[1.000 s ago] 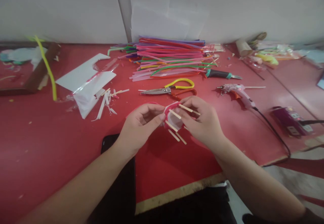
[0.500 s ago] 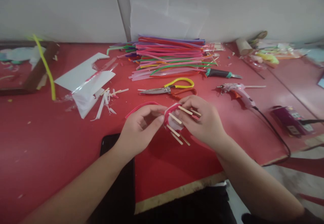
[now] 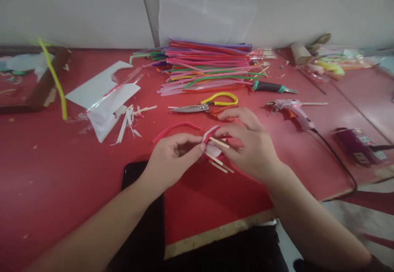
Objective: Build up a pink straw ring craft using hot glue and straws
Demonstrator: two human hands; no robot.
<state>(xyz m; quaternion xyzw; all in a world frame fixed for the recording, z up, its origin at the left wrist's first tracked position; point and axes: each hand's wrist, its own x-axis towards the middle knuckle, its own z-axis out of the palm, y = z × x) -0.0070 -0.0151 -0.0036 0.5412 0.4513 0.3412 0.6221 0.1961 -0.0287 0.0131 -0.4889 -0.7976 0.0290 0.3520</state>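
Between my two hands is a small round craft piece (image 3: 214,151) with a white base, a pink fuzzy band at its rim and several thin wooden sticks poking out toward me. My left hand (image 3: 172,157) pinches its left edge between thumb and fingers. On the opposite side, my right hand (image 3: 254,142) grips the piece with thumb and forefinger, the other fingers raised and curved; part of the piece is hidden behind it. A pink pipe cleaner (image 3: 177,127) lies bent just beyond my left hand. Scissors (image 3: 192,108) with yellow and orange handles rest beyond the right fingers.
Many-coloured pipe cleaners (image 3: 209,65) are heaped at the back. A utility knife (image 3: 269,87) and a corded glue gun (image 3: 297,114) lie right, near a purple box (image 3: 357,142). Cut white card (image 3: 101,87) and scraps (image 3: 127,122) lie left. A black flat object (image 3: 147,210) is under my left arm.
My right hand has shifted its grip, its fingers lifting and spreading over the piece. The piece has turned a little, with fewer sticks showing. My left hand keeps its pinch.
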